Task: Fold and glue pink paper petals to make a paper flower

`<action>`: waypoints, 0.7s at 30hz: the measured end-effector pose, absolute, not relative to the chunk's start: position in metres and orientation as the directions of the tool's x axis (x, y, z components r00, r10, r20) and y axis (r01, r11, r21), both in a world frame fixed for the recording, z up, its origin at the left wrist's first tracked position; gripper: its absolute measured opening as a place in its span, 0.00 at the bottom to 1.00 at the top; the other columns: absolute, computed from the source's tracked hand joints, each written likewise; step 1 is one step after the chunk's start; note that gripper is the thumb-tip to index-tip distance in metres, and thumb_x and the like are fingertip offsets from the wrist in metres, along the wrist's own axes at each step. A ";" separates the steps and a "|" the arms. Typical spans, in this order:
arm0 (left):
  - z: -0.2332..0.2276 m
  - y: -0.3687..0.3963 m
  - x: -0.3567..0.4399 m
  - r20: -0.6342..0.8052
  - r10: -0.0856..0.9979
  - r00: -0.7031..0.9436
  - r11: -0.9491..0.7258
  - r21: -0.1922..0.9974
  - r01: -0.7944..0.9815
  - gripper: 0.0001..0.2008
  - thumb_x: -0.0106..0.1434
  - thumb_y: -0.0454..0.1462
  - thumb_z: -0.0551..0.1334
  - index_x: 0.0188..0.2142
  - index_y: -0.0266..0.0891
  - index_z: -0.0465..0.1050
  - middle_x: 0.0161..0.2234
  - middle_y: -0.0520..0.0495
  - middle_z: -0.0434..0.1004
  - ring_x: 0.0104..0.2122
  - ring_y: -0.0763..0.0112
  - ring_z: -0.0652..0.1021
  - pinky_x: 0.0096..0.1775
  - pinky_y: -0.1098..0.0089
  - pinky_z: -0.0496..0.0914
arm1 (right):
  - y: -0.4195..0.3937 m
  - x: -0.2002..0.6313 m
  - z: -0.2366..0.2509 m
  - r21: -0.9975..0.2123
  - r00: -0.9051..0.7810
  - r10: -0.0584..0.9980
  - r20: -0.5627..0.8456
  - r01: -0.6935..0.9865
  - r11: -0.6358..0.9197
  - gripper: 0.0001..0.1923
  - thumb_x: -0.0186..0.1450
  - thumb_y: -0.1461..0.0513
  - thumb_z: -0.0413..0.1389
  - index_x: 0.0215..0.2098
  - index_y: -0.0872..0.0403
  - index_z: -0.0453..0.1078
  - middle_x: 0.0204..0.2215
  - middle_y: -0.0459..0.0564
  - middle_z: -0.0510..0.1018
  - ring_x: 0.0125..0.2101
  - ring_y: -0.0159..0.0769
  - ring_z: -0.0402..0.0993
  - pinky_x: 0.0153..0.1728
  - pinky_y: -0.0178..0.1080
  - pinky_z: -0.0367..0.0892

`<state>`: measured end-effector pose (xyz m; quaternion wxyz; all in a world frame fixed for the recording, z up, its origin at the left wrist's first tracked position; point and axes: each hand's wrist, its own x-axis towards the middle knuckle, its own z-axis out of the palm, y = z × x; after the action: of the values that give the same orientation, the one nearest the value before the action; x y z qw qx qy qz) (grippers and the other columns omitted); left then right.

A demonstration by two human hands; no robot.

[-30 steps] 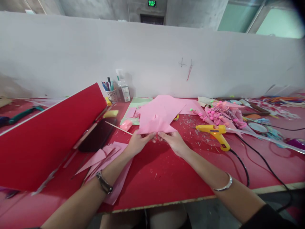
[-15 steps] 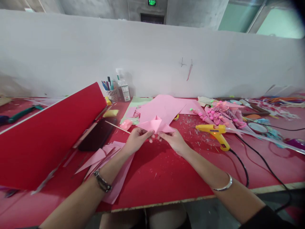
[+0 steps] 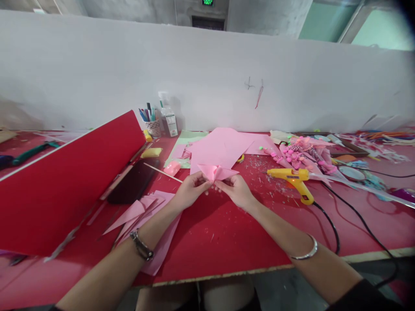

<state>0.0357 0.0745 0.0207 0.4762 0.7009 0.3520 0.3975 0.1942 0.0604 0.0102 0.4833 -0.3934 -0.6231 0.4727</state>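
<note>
Both my hands pinch a folded piece of pink paper [image 3: 218, 172] above the middle of the red table. My left hand [image 3: 193, 188] grips its lower left part between thumb and fingers. On the other side, my right hand [image 3: 237, 190] holds the lower right part, its thumb close to the left thumb. Pointed flaps spread to both sides of a raised centre fold. Behind it lie large pink paper sheets [image 3: 220, 144]. Under and beside my left forearm is a stack of cut pink paper pieces [image 3: 139, 211].
A yellow glue gun [image 3: 293, 179] with a black cord lies at right, before a pile of pink decorated pieces [image 3: 300, 153]. At left stand a red board [image 3: 71, 181], a dark phone-like slab [image 3: 131, 185], a pen cup [image 3: 152, 128] and a bottle [image 3: 169, 123]. A thin stick [image 3: 162, 172] lies near my left hand.
My hands have drawn closer together. The paper's middle has been squeezed narrower, and its side flaps now tilt upward, the left one most.
</note>
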 end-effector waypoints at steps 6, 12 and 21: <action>0.019 0.073 0.036 0.228 0.886 0.403 -0.342 0.910 0.236 0.09 0.56 0.38 0.57 0.24 0.35 0.64 0.19 0.55 0.68 0.18 0.80 0.68 0.23 0.77 0.63 | 0.061 0.193 0.009 -0.971 -0.207 0.954 0.215 0.063 0.232 0.09 0.56 0.60 0.54 0.22 0.57 0.68 0.19 0.47 0.72 0.21 0.29 0.67 0.24 0.34 0.62; 0.019 0.070 0.034 0.268 0.859 0.436 -0.449 0.804 0.390 0.08 0.56 0.36 0.54 0.24 0.34 0.66 0.20 0.53 0.69 0.20 0.77 0.69 0.25 0.76 0.63 | 0.063 0.194 0.007 -0.955 -0.250 0.940 0.233 0.126 0.270 0.07 0.56 0.61 0.52 0.25 0.58 0.68 0.21 0.48 0.73 0.23 0.31 0.68 0.26 0.35 0.63; 0.022 0.067 0.031 0.393 0.734 0.554 -0.658 0.613 0.437 0.12 0.59 0.40 0.54 0.38 0.39 0.73 0.30 0.51 0.75 0.31 0.72 0.73 0.35 0.74 0.66 | 0.054 0.192 0.012 -0.913 -0.362 0.873 0.326 0.121 0.391 0.11 0.56 0.61 0.55 0.37 0.56 0.70 0.34 0.49 0.75 0.36 0.35 0.70 0.38 0.37 0.65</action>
<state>0.0313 0.0666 0.0217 0.2294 0.8511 0.3439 0.3237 0.1924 0.0542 0.0123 0.4420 -0.3515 -0.7070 0.4256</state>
